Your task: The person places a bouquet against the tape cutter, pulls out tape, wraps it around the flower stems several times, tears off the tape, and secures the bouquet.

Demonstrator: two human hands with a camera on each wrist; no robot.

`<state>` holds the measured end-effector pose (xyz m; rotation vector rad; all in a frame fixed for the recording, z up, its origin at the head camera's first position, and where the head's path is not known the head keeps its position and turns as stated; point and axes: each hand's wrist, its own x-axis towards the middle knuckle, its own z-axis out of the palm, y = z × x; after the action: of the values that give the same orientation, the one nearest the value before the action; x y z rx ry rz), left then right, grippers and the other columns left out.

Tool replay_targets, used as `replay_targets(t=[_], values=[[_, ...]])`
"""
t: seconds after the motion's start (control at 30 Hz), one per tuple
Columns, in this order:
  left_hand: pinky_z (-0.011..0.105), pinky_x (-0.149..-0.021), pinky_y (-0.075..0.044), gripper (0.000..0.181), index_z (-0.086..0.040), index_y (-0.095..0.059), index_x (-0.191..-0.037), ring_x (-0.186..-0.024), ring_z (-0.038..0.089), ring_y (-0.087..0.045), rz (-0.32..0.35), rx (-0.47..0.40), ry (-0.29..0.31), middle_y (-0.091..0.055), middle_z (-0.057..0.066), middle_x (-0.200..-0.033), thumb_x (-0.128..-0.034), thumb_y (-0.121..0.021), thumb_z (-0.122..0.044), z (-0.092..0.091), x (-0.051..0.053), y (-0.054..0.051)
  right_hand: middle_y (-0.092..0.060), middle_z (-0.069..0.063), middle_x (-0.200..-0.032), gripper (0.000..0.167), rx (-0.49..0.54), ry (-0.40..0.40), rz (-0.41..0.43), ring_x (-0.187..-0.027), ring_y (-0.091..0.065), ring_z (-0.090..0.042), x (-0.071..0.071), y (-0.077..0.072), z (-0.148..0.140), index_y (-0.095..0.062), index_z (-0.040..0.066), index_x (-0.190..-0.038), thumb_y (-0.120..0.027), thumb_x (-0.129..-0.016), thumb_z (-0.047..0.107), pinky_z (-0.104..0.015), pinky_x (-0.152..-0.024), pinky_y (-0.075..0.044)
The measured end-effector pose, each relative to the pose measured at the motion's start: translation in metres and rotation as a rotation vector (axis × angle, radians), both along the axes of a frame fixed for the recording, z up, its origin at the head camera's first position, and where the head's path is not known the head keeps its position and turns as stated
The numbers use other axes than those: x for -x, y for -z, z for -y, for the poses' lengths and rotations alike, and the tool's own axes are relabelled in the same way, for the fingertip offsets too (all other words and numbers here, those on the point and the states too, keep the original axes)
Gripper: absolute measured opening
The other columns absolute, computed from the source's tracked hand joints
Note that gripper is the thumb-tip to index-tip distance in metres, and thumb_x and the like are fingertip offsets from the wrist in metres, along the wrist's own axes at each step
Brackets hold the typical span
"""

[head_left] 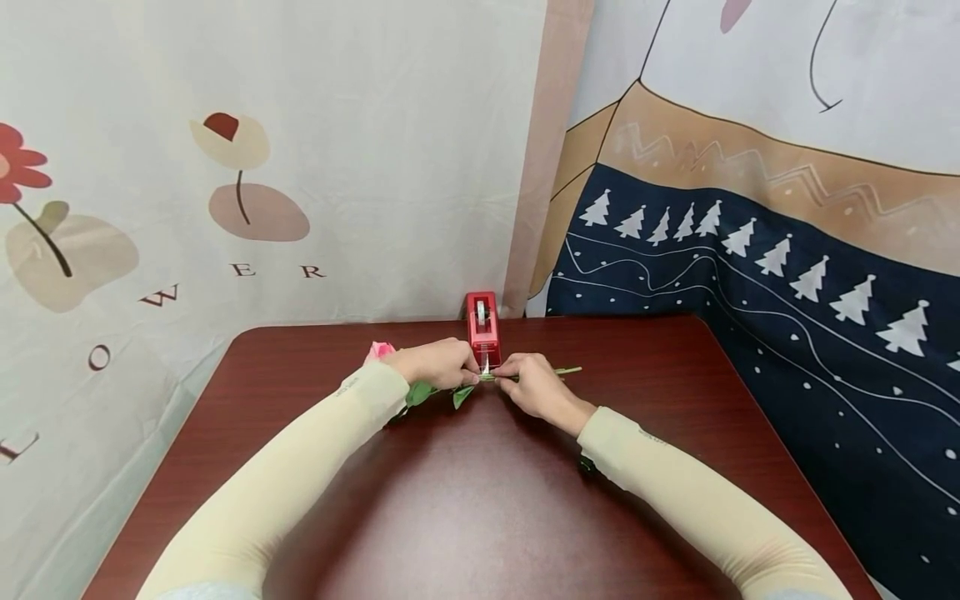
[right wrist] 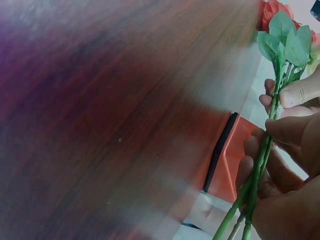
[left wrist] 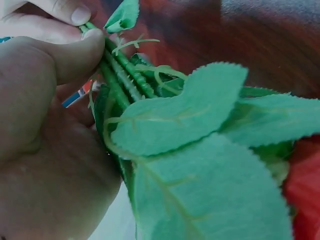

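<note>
The letters O, W, E and R can be read on the pale cloth (head_left: 405,167) behind the table (head_left: 480,517), with an L partly cut off at the view's left edge; small print is borne by the sleeves (head_left: 303,462), too small to be read. In the red dispenser (head_left: 483,333), stood near the table's far edge, a roll (head_left: 481,312) of tape is held, and a clear strip (head_left: 485,360) is seen at its front, just above the stems (left wrist: 120,77). The flowers are held across the dispenser's front: the stems are pinched by the fingers of the left hand (head_left: 438,364) nearer the leaves (left wrist: 200,185), and are grasped just beside it by the fingers of the right hand (head_left: 536,387), beyond which the bare stem ends are pointed to the right. A pink bloom (head_left: 379,352) is seen beyond the left wrist; a red bloom (right wrist: 275,12) is shown by the right wrist view.
</note>
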<state>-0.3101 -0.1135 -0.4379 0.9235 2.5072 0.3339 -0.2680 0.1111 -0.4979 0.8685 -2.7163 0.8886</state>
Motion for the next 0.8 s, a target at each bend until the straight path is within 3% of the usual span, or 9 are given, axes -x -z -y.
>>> replay_targets(t=[0.2, 0.4, 0.53, 0.67, 0.8], values=[[0.034, -0.090, -0.059, 0.020, -0.012, -0.088, -0.111, -0.085, 0.010, -0.065, -0.101, -0.017, 0.013, -0.083, -0.003, -0.100, -0.1095, -0.069, -0.020, -0.001, -0.005, 0.007, -0.085, -0.006, -0.110, 0.021, -0.021, 0.004, 0.032, -0.101, -0.080, -0.019, 0.000, -0.001, 0.000, -0.086, 0.007, -0.119, -0.079, -0.100, 0.007, -0.039, -0.091, -0.065], [0.032, -0.075, -0.053, 0.026, -0.018, -0.078, -0.084, -0.067, 0.008, -0.053, -0.221, -0.033, 0.074, -0.065, -0.006, -0.072, -0.1092, -0.069, -0.019, 0.001, -0.009, 0.014, -0.084, -0.007, -0.109, 0.020, -0.083, -0.002, 0.071, -0.100, -0.078, -0.021, 0.002, -0.005, 0.000, -0.085, 0.007, -0.119, -0.078, -0.102, 0.012, -0.040, -0.093, -0.065], [0.033, -0.078, -0.055, 0.027, -0.020, -0.075, -0.082, -0.069, 0.009, -0.056, -0.345, -0.028, 0.112, -0.062, -0.007, -0.073, -0.1081, -0.071, -0.020, 0.002, -0.014, 0.017, -0.085, -0.008, -0.111, 0.020, -0.137, -0.028, 0.134, -0.099, -0.077, -0.018, 0.007, -0.011, -0.001, -0.085, 0.006, -0.119, -0.077, -0.103, 0.014, -0.040, -0.094, -0.065], [0.038, -0.082, -0.056, 0.024, -0.017, -0.076, -0.084, -0.078, 0.015, -0.071, -0.510, 0.009, 0.142, -0.072, -0.003, -0.083, -0.1075, -0.071, -0.021, 0.003, -0.020, 0.019, -0.084, -0.004, -0.099, 0.020, -0.161, -0.075, 0.259, -0.083, -0.071, -0.013, 0.017, -0.017, -0.004, -0.085, 0.008, -0.118, -0.072, -0.106, 0.018, -0.033, -0.082, -0.062], [0.041, -0.080, -0.050, 0.027, -0.015, -0.074, -0.083, -0.086, 0.023, -0.076, -0.650, 0.042, 0.168, -0.076, 0.001, -0.089, -0.1087, -0.068, -0.022, 0.002, -0.024, 0.020, -0.079, -0.004, -0.084, 0.025, -0.085, -0.101, 0.459, -0.073, -0.070, -0.014, 0.030, -0.024, -0.007, -0.084, 0.007, -0.113, -0.063, -0.109, 0.019, -0.028, -0.072, -0.056]])
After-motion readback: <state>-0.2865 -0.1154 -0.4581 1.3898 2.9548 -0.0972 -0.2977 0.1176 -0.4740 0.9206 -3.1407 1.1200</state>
